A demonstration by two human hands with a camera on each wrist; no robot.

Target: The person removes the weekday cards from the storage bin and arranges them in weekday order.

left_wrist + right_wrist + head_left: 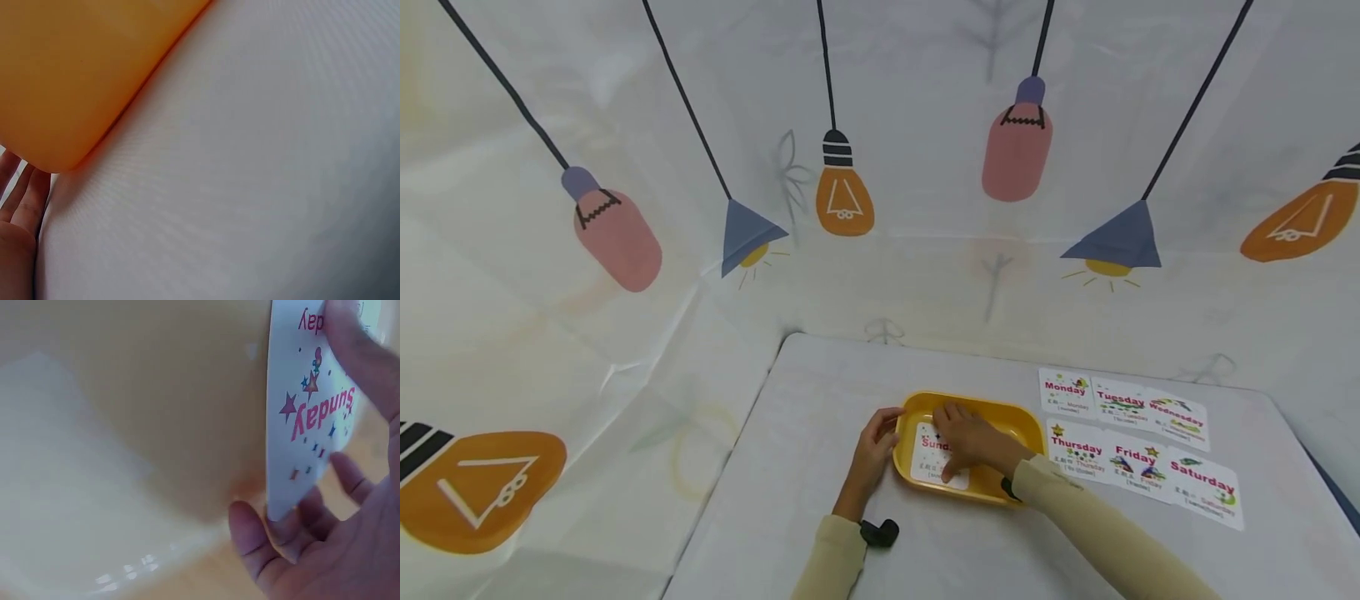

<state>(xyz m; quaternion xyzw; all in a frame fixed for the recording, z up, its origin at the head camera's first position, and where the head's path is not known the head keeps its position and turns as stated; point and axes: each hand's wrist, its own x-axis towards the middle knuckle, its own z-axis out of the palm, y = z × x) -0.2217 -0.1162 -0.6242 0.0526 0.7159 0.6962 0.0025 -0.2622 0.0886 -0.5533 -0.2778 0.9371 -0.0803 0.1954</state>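
A yellow tray (910, 485) stands on the white table, with a white "Sunday" card (927, 463) in its left part. My right hand (973, 437) reaches into the tray from the right and grips this card by its opposite edges. In the right wrist view the thumb lies at one edge of the card (312, 406) and the fingertips (284, 526) at the other. My left hand (872, 447) rests against the tray's left end. Its fingers (31, 203) lie along the outside of the tray wall (69, 81) in the left wrist view.
Right of the tray lie two rows of weekday cards: a "Monday" card (1066, 402), "Tuesday" card (1118, 414) and "Wednesday" card (1183, 427) above; a "Thursday" card (1071, 465), "Friday" card (1131, 482) and "Saturday" card (1204, 500) below. A lamp-patterned sheet (925, 283) hangs behind the table.
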